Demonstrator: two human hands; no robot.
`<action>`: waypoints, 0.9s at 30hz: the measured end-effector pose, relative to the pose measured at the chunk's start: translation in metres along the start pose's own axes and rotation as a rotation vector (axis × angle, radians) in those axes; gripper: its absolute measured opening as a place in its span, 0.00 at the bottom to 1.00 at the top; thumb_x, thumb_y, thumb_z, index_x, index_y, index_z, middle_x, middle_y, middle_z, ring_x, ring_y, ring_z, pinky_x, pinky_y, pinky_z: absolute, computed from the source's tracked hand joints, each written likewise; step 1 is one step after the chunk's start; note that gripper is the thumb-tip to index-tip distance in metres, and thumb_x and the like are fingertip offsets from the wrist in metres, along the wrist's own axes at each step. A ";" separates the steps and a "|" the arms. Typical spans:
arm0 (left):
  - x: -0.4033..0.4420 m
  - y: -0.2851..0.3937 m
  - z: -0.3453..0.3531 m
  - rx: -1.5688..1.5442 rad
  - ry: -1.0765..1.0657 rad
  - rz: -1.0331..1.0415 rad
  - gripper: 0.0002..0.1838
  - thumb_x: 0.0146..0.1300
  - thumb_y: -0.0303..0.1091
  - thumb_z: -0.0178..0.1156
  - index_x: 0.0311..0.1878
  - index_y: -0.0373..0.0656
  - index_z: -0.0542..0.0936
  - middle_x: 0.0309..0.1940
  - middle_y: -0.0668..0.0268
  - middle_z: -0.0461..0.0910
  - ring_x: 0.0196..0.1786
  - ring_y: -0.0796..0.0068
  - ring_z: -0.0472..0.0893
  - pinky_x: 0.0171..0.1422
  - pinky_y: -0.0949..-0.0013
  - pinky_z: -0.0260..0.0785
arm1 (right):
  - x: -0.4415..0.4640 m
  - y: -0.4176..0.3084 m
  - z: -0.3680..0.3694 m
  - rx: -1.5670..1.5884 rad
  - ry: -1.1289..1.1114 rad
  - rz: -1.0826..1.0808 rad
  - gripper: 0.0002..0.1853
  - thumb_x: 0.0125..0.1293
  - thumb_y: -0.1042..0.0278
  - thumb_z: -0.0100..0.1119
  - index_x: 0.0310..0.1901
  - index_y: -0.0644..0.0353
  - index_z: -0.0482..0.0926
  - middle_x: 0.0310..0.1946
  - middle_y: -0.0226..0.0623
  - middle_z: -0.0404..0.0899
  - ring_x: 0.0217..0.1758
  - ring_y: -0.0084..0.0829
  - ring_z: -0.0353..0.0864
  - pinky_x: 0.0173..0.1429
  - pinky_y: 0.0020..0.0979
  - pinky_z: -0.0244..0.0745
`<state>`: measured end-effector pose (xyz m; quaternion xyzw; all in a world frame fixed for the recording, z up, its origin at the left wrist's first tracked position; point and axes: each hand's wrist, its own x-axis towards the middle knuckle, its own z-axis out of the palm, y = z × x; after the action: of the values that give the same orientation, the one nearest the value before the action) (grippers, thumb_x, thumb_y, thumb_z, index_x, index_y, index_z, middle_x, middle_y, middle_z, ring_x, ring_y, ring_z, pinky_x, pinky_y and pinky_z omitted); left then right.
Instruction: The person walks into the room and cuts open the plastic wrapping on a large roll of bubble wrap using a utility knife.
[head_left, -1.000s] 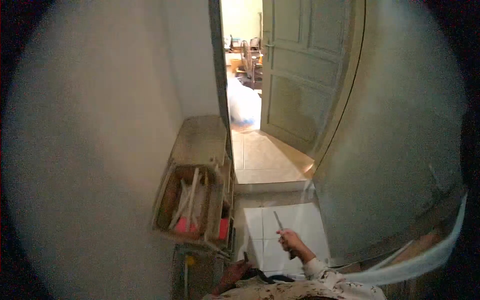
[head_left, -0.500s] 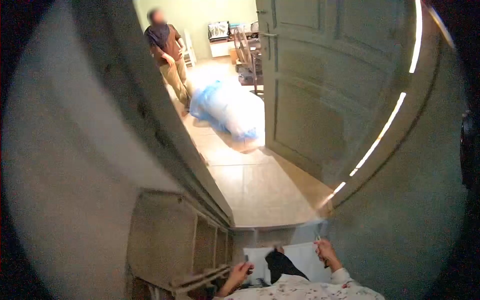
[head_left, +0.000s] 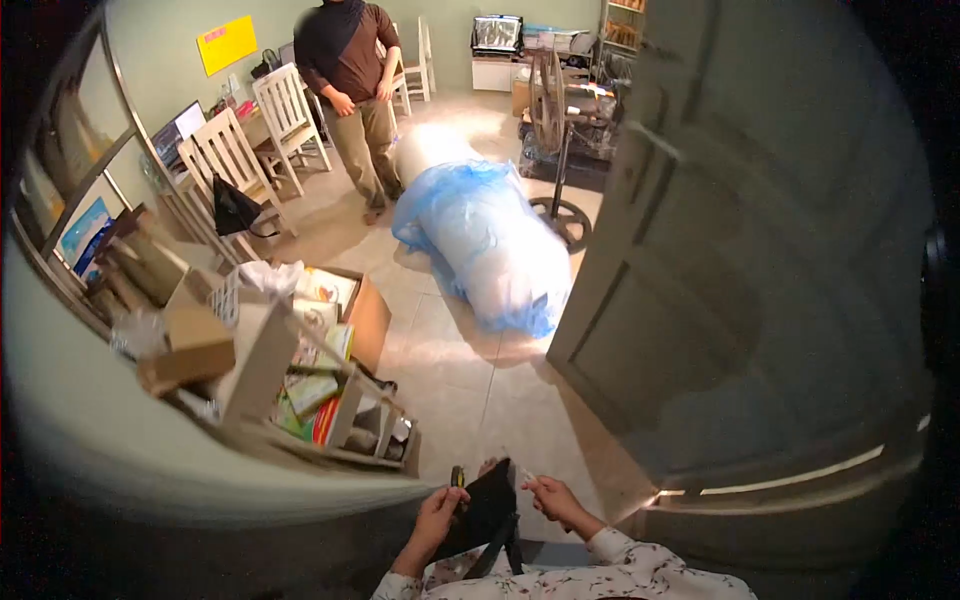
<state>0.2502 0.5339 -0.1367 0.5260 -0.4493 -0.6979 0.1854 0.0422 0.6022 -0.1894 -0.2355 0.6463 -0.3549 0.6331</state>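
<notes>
My left hand (head_left: 438,512), low in the view, is closed around a small dark tool with a yellow edge (head_left: 458,477). To its right, my right hand (head_left: 556,500) grips a thin item (head_left: 524,474) that is blurred and pale at its tip. The hands are apart, on either side of my dark trouser leg (head_left: 488,505). Ahead on the tiled floor lies a big white bundle (head_left: 490,235) wrapped partly in blue plastic. A person (head_left: 355,90) in a brown top stands beside the bundle with both hands low in front.
An open door (head_left: 740,250) fills the right side. At left stands a shelf (head_left: 345,405) with boxes and packets, beside a cardboard box (head_left: 370,320). Farther back are white chairs (head_left: 285,110), a desk with a laptop (head_left: 180,135) and a standing fan (head_left: 547,100).
The view has moved forward from the narrow passage through the doorway. More of the room, the person and the bundle now show. My hands have come closer together, still holding their items.
</notes>
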 end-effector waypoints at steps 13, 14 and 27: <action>0.054 0.134 -0.053 0.158 0.174 -0.109 0.18 0.60 0.45 0.48 0.38 0.40 0.77 0.24 0.67 0.76 0.29 0.81 0.73 0.36 0.75 0.65 | 0.075 -0.246 -0.014 0.046 -0.210 0.083 0.14 0.64 0.55 0.42 0.41 0.55 0.70 0.14 0.24 0.64 0.07 0.13 0.53 0.10 0.17 0.47; 0.069 0.147 -0.056 0.160 0.186 -0.095 0.18 0.60 0.45 0.48 0.38 0.40 0.77 0.24 0.67 0.76 0.29 0.81 0.73 0.36 0.75 0.65 | 0.091 -0.261 -0.014 0.033 -0.212 0.076 0.14 0.64 0.56 0.42 0.42 0.55 0.70 0.14 0.23 0.64 0.07 0.13 0.54 0.10 0.17 0.48; 0.289 0.298 -0.042 0.193 0.079 0.098 0.17 0.62 0.45 0.45 0.39 0.40 0.71 0.29 0.67 0.73 0.33 0.80 0.69 0.38 0.76 0.62 | 0.293 -0.457 -0.022 0.240 -0.213 -0.014 0.16 0.59 0.52 0.48 0.31 0.58 0.69 0.17 0.27 0.66 0.12 0.16 0.61 0.14 0.18 0.56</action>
<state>0.1150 0.1477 -0.0575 0.5459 -0.5319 -0.6204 0.1851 -0.0712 0.0937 -0.0356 -0.1989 0.5269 -0.4069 0.7192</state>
